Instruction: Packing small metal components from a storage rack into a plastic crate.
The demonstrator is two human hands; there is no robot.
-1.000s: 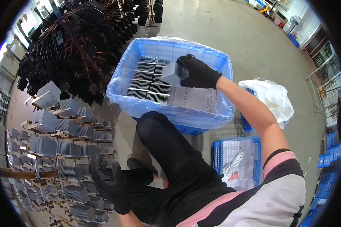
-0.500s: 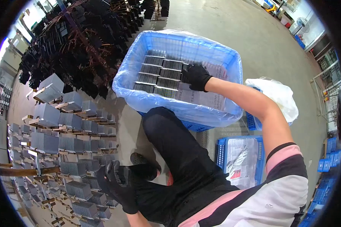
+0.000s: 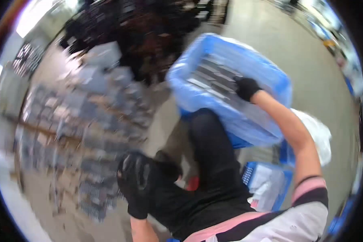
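My right hand (image 3: pixel 246 88), in a black glove, is inside a blue basket (image 3: pixel 285 86) with a clear plastic liner. It is at the right end of rows of dark finned metal blocks (image 3: pixel 213 77). Blur and the glove hide its fingers, so whether they grip a block cannot be told. My left hand (image 3: pixel 135 181), also black-gloved, is over my leg on the lower left. Its fingers look bent, but smearing hides whether they are closed on anything. The nearest things to it are the grey finned blocks (image 3: pixel 97 165) on the rack.
To the left, the rack carries many grey finned blocks (image 3: pixel 103 56). Dark parts (image 3: pixel 149 36) hang in a mass behind it. Right of my knee sits a smaller blue crate (image 3: pixel 285 181) with plastic and paper inside. A white bag (image 3: pixel 316 135) lies beyond it.
The view has swung left and blurred, so the basket and rack appear farther right. My right hand is still among the blocks in the basket; my left hand is still near my leg.
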